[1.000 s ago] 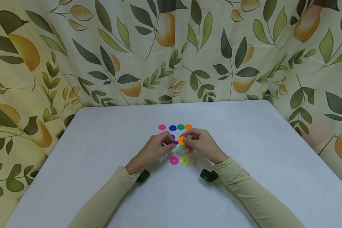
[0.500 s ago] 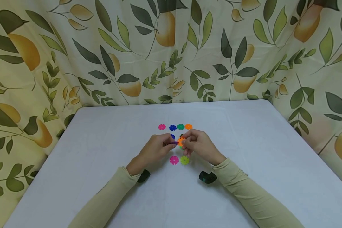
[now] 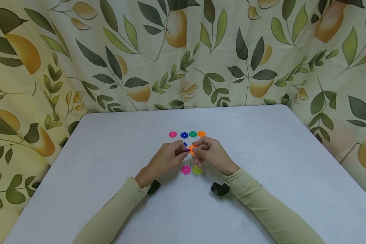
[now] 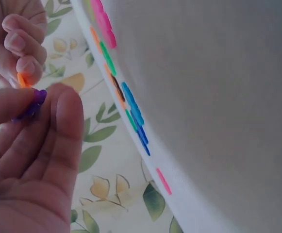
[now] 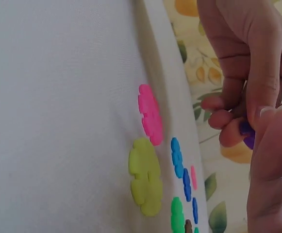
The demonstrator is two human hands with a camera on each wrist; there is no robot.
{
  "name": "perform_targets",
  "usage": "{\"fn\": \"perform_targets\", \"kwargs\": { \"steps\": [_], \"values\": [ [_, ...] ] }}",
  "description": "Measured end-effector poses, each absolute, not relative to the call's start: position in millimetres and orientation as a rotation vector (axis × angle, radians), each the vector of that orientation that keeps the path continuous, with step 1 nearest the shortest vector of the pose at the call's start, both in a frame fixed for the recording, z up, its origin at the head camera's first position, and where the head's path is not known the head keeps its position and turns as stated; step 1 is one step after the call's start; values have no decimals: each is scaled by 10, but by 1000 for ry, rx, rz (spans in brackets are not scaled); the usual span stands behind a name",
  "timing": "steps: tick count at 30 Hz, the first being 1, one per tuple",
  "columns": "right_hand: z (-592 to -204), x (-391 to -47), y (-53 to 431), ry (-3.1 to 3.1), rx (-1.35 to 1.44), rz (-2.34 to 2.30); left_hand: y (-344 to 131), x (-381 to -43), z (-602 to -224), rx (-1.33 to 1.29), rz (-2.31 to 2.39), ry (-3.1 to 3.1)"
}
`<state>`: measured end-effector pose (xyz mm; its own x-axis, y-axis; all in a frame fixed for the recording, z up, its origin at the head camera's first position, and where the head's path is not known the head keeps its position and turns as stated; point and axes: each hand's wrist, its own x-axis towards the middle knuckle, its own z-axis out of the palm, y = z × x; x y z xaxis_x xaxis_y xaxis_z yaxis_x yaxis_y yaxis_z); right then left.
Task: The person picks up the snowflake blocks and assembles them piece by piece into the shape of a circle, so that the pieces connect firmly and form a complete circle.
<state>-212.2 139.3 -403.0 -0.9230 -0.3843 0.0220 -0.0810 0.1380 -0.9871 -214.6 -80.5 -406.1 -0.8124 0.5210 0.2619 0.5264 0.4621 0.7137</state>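
Note:
Thumb and fingers of my left hand [image 3: 162, 159] pinch a purple notched plastic disc [image 4: 37, 103], seen nearly edge-on in the head view. My right hand [image 3: 217, 156] pinches an orange notched disc [image 3: 191, 150], turned more face-on to the head camera. The two discs meet edge to edge between the hands, above the middle of the table. In the left wrist view only a small part of the orange disc [image 4: 22, 80] shows behind the fingers. Below the hands lie a pink disc [image 3: 186, 169] and a yellow-green disc [image 3: 197, 169].
On the white table [image 3: 109, 142], a back row has a pink disc [image 3: 172, 134], a blue disc [image 3: 184, 135], a green disc [image 3: 193, 134] and an orange one. A light-blue disc [image 5: 176, 158] and several others lie partly hidden under the hands. A leaf-patterned curtain [image 3: 213, 67] hangs behind.
My right hand has shifted slightly left, bringing the orange disc against the edge of the purple disc. My left hand stays nearly in place; the head view has tilted slightly.

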Motion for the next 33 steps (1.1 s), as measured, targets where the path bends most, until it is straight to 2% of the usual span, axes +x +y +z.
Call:
{"fn": "perform_targets", "kwargs": {
  "steps": [3,10,19,25,28,33],
  "values": [
    [-4012,-2128,1405,2192,-465,-1863,-822,-2178,-4053,-903,-1446,-2728],
    [-4030,-2108,1372,2227,-461,-1840,-891,-2253,-4110,-591,-1991,-2731],
    [-4050,-2092,1317,2265,-446,-1808,-906,-2290,-4112,-580,-2099,-2740],
    [-4050,-2098,1339,2402,-415,-1702,-974,-2323,-4065,-480,-2201,-2655],
    [-4069,-2103,1341,2503,-473,-1563,-1006,-2343,-4037,-450,-2220,-2632],
    [-4101,-2100,1314,2599,-728,-1312,-1055,-2379,-4034,-432,-2208,-2623]
  ]
}}
